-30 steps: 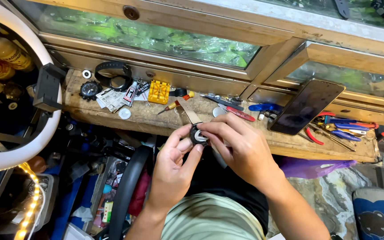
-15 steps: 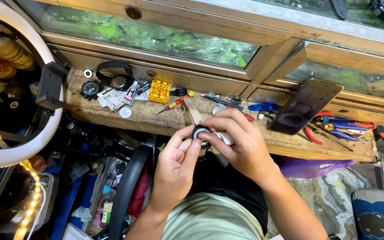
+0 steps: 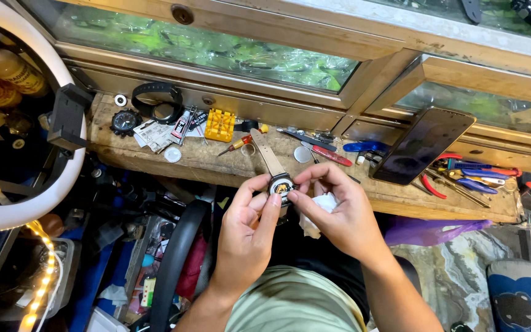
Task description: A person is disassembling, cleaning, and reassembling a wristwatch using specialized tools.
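Got the watch (image 3: pixel 281 183) pinched between the fingers of my left hand (image 3: pixel 247 230) and right hand (image 3: pixel 338 212), just over the near edge of the wooden counter (image 3: pixel 204 161), with a white tissue (image 3: pixel 321 206) tucked in my right palm. It's barely moved since a second ago, only my fingers closed in tighter. Its tan strap (image 3: pixel 267 154) points up and away from me toward the yellow tool block (image 3: pixel 219 125).

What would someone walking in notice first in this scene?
Probably the wristwatch with a tan leather strap, pinched between the left hand and the right hand at the centre, with a crumpled white tissue in the right palm. Behind lies a worn wooden workbench with a black smartphone propped at the right and a yellow plastic tool block at the left.
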